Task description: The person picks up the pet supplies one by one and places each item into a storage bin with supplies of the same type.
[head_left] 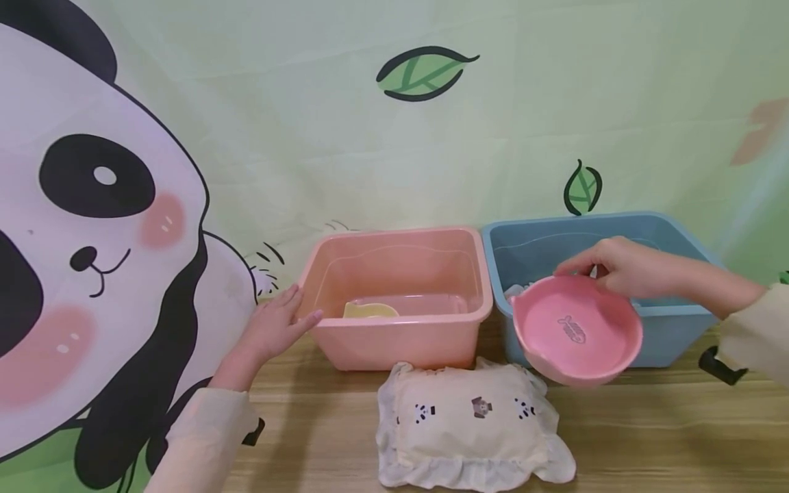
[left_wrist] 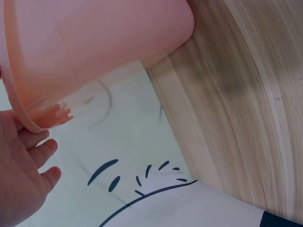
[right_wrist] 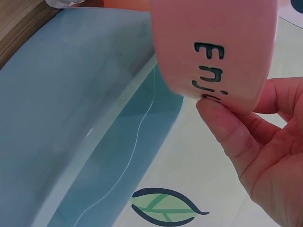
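Observation:
My right hand (head_left: 622, 270) pinches the edge of a pink bowl (head_left: 579, 329), tilted so its inside with a small fish print faces me. Dark lettering shows on the outer wall of the bowl (right_wrist: 215, 52) in the right wrist view, beside my thumb. The bowl hangs over the front rim of a blue bin (head_left: 672, 335). At the left, my left hand (head_left: 274, 325) rests with extended fingers against the rim corner of a pink bin (head_left: 394, 346). Inside that bin lies a pale yellow item (head_left: 370, 311), mostly hidden by the front wall.
A cream cushion (head_left: 468, 424) with a ruffled edge and small animal prints lies on the wooden tabletop (head_left: 308, 438), in front of the bins. Something whitish (head_left: 514, 291) shows inside the blue bin. Behind stands a green backdrop (head_left: 296, 123) printed with a panda and leaves.

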`<action>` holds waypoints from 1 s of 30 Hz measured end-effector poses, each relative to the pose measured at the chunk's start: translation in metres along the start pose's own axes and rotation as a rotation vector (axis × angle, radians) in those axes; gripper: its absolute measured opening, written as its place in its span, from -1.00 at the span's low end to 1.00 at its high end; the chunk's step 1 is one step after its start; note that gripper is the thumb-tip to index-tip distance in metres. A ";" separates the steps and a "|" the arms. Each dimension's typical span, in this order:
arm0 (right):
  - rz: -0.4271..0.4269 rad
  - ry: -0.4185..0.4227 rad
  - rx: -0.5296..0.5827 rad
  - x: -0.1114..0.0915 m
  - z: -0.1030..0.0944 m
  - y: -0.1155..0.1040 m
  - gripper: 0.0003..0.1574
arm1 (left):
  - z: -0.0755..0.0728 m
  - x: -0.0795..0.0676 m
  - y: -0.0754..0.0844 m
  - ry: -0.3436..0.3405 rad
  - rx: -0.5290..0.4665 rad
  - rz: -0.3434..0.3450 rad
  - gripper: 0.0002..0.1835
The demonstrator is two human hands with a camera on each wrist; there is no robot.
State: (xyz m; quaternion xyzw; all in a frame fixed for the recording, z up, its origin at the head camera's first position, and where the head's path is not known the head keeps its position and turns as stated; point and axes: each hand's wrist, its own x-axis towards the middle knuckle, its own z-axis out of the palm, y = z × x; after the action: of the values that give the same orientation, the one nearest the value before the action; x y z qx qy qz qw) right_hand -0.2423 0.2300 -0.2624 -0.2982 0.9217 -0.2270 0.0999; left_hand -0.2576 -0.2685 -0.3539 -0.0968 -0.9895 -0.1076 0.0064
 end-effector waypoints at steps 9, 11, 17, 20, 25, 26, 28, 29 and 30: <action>-0.013 -0.008 -0.017 0.009 -0.004 -0.003 -0.42 | 0.000 0.000 0.002 -0.001 -0.009 -0.001 -0.18; -0.004 -0.014 -0.016 0.011 -0.003 -0.003 -0.43 | -0.001 0.000 0.002 -0.002 -0.008 0.000 -0.19; 0.004 -0.016 -0.016 0.018 -0.005 -0.008 -0.41 | -0.001 -0.001 0.001 -0.005 -0.013 -0.002 -0.13; -0.002 -0.009 -0.021 0.021 -0.007 -0.011 -0.42 | -0.001 -0.001 0.001 -0.001 -0.010 0.000 -0.11; -0.042 -0.009 -0.022 0.029 -0.011 -0.017 -0.43 | 0.000 -0.002 0.000 0.010 -0.006 0.003 -0.13; -0.046 -0.012 -0.020 0.031 -0.012 -0.018 -0.43 | 0.000 -0.002 0.000 0.012 -0.005 0.003 -0.13; -0.045 -0.016 -0.018 0.034 -0.012 -0.019 -0.42 | 0.000 -0.002 0.001 0.013 -0.007 0.002 -0.13; -0.045 -0.018 -0.019 0.035 -0.013 -0.020 -0.43 | 0.000 -0.002 0.001 0.013 -0.005 0.000 -0.11; -0.045 -0.019 -0.020 0.037 -0.013 -0.021 -0.43 | 0.000 -0.002 0.001 0.011 -0.006 -0.005 -0.10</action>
State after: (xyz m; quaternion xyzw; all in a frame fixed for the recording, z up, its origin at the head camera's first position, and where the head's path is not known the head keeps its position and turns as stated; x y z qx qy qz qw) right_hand -0.2654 0.1975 -0.2430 -0.3218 0.9160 -0.2172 0.1008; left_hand -0.2556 -0.2681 -0.3536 -0.0939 -0.9893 -0.1111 0.0114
